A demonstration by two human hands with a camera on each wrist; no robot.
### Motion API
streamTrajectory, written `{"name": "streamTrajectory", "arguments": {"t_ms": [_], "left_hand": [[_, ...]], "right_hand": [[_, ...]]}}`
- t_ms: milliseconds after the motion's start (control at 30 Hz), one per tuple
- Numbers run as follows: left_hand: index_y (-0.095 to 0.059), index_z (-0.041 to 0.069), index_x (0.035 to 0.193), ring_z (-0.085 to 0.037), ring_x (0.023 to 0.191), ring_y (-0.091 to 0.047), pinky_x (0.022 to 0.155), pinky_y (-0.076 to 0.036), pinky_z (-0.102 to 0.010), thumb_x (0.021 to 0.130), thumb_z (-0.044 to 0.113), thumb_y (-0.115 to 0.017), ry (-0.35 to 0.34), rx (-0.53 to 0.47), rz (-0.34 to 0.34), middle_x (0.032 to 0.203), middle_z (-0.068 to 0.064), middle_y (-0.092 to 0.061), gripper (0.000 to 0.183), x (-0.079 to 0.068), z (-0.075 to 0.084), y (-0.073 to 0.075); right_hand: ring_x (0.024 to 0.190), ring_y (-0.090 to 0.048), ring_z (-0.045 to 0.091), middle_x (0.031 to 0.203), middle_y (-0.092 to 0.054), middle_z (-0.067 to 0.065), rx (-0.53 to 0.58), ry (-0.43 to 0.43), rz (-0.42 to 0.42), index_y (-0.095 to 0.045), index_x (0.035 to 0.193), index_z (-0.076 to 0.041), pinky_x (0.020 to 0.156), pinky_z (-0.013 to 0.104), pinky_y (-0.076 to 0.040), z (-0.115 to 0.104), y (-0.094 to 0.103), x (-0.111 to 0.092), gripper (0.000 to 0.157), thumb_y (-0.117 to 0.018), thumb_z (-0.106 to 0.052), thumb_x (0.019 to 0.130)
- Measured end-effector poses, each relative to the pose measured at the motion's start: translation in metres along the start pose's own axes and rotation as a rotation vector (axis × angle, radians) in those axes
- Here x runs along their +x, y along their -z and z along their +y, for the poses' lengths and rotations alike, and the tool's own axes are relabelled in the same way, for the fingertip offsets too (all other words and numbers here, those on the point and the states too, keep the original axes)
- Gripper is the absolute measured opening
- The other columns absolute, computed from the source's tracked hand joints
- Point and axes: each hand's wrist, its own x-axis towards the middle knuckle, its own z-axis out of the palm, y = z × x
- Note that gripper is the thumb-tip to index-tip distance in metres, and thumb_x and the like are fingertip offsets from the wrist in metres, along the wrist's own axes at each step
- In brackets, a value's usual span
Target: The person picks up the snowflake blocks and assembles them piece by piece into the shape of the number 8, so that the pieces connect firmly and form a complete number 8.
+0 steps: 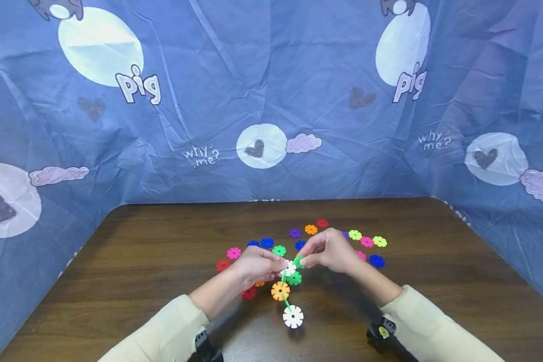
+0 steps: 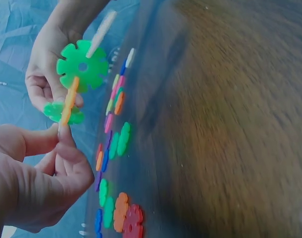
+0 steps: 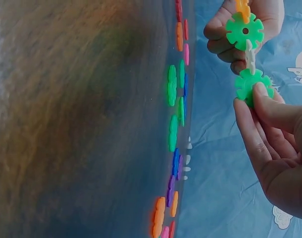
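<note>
A chain of notched plastic discs hangs between the hands. My left hand [image 1: 259, 265] pinches it near the upper white disc [image 1: 289, 268]. With thumb and fingers, my right hand [image 3: 284, 134] holds a green disc [image 3: 251, 85] at the chain's end, which meets the white disc edge-on in the right wrist view. Below them hang an orange disc [image 1: 280, 291], a narrow green disc [image 1: 286, 301] and a lower white disc [image 1: 293, 317]. The left wrist view shows another face-on green disc [image 2: 82, 66] of the chain. The left fingertips partly hide the upper white disc.
Loose discs lie scattered on the brown table [image 1: 163, 241] behind the hands, among them a red disc [image 1: 223, 265], a pink disc [image 1: 234, 253], a blue disc [image 1: 377, 261] and a yellow disc [image 1: 380, 241]. A blue printed cloth [image 1: 262, 60] hangs behind the table.
</note>
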Motion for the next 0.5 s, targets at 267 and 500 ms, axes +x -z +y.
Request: {"name": "streamTrajectory", "arguments": {"t_ms": [267,500], "left_hand": [[-0.073,-0.007,0.093,-0.006,0.053,-0.053,0.050,-0.036,-0.015,0.084,0.003,-0.070,-0.008,0.068,0.096,0.059,0.003,-0.063,0.013,0.0001,0.0030,-0.0046],[-0.073,-0.007,0.094,-0.009,0.061,-0.056,0.058,-0.044,-0.019,0.084,0.004,-0.070,0.005,0.060,0.130,0.065,0.002,-0.064,0.014,-0.0009,0.0034,-0.0075]], "right_hand": [[0.063,-0.072,0.020,0.077,-0.073,0.021,-0.020,0.031,0.010,-0.074,0.080,0.005,0.062,0.041,-0.059,0.0008,-0.0019,0.0017,0.008,-0.077,-0.001,0.076],[0.065,-0.072,0.022,0.079,-0.073,0.022,0.001,0.050,0.027,-0.073,0.082,0.006,0.063,0.044,-0.059,0.0002,-0.0047,0.0008,0.008,-0.076,0.000,0.077]]}}
